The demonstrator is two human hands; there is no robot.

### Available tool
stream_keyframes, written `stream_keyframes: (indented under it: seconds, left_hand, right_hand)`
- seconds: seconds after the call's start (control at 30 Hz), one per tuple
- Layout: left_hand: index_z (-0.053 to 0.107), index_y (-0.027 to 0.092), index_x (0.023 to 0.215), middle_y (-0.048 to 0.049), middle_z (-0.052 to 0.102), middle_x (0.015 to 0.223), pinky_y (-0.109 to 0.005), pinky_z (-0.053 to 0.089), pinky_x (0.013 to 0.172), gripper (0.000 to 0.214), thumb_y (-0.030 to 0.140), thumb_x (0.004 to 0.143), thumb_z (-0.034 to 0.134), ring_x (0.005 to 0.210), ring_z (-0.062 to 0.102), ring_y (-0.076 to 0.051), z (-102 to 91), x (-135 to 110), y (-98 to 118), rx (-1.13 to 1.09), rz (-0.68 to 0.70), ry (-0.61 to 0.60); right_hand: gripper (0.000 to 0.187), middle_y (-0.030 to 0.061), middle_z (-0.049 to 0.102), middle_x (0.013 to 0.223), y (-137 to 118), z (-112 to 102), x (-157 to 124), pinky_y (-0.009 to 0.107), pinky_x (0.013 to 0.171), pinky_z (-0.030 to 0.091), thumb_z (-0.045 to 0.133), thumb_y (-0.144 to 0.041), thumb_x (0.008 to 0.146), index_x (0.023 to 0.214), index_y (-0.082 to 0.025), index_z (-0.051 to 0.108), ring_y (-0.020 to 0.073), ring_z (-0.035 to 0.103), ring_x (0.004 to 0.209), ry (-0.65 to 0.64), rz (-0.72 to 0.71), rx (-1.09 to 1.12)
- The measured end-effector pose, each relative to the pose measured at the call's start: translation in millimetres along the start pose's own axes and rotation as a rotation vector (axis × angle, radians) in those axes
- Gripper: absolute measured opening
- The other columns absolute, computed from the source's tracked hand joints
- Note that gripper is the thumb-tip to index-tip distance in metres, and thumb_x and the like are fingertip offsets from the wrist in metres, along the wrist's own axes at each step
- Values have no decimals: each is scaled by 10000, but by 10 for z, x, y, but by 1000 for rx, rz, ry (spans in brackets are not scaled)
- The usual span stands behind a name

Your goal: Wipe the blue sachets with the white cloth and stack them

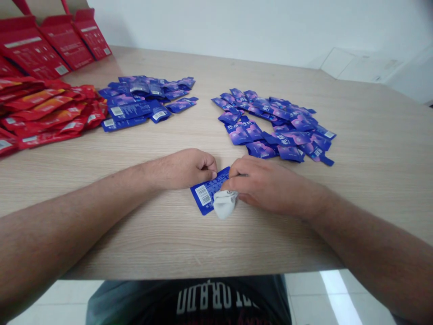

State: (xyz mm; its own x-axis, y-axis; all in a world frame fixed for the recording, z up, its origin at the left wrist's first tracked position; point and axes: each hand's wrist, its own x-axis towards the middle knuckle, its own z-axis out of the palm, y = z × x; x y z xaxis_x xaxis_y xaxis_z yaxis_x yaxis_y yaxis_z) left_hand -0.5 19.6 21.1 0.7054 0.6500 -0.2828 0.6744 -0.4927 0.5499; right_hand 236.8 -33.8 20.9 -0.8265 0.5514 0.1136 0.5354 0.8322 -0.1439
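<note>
The person's left hand (181,169) is curled almost into a fist, its fingertips (210,166) resting at the upper edge of a flat blue sachet (204,194). The right hand (267,187) is bunched over the sachet's right end, its fingers (238,168) pinching down on it. A crumpled white scrap (225,204), its material unclear, sticks out from under those fingers and lies on the sachet. The sachet lies flat, its barcode side up, between the hands on a pale wood-grain table (365,153).

Farther away, two loose heaps lie apart on the table. Blue sachets (145,101) sit far left of centre, and shinier blue-purple sachets (274,126) sit to the right. Beyond the left heap, and touching it, is a mound of red sachets (43,110). Red cartons (56,43) stand in the far left corner. At the near edge, the person's dark T-shirt (216,300) shows white lettering.
</note>
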Motion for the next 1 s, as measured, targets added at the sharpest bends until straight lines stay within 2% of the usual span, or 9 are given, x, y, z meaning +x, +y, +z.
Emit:
stream_keyframes:
  seconds: [0.13,0.3,0.4,0.5,0.6,0.77,0.93,1.0]
  left_hand:
    - [655,203,845,43,631,668,-213,359,543,192,312,865,498,598,549,-100,-4,0,1,-3,8,7]
    - [664,203,839,42,630,658,-217,354,539,203,328,858,505,598,552,-104,5,8,10,11,-8,25]
    - [679,203,841,40,652,668,-216,357,548,211,315,842,500,615,569,-108,14,20,32,12,-30,44]
    - [690,195,831,33,673,687,-216,364,570,211,288,817,501,644,583,-114,15,30,58,20,-52,45]
    - [683,187,798,31,672,678,-220,362,573,202,278,801,502,647,583,-120,11,33,66,27,-55,39]
    - [696,195,847,28,694,711,-222,368,582,217,312,800,519,670,596,-130,8,25,64,-4,-59,51]
    - [685,174,787,18,695,708,-223,360,589,196,272,773,517,672,584,-129,-3,17,84,14,-25,48]
    - [691,179,809,19,694,707,-223,359,582,208,290,784,517,670,587,-132,-3,19,77,8,-32,47]
  right_hand:
    - [254,84,607,1052,101,-36,-39,364,872,475,619,-131,862,1094,-203,692,222,575,974,24,75,11]
    - [240,79,605,1036,174,-56,-43,366,884,474,613,-121,857,1068,-201,696,215,576,952,-5,68,33]
    - [218,93,594,1038,22,0,38,370,885,468,590,-150,888,1082,-178,686,227,560,979,68,102,10]
    - [193,84,586,1006,-231,76,153,364,876,449,531,-194,949,1071,-183,680,225,539,973,141,76,-31]
    - [199,71,583,975,-394,93,224,364,838,424,488,-240,986,1044,-212,676,223,519,940,139,24,-96]
    - [196,91,579,974,-385,54,230,363,804,408,484,-210,980,1011,-183,676,219,502,897,154,106,-167]
    - [227,80,582,975,-414,94,242,362,790,396,463,-270,1003,1042,-219,681,228,501,938,160,-1,-151]
    - [210,82,582,967,-419,100,246,359,791,394,476,-247,995,1029,-205,679,222,499,922,156,28,-158]
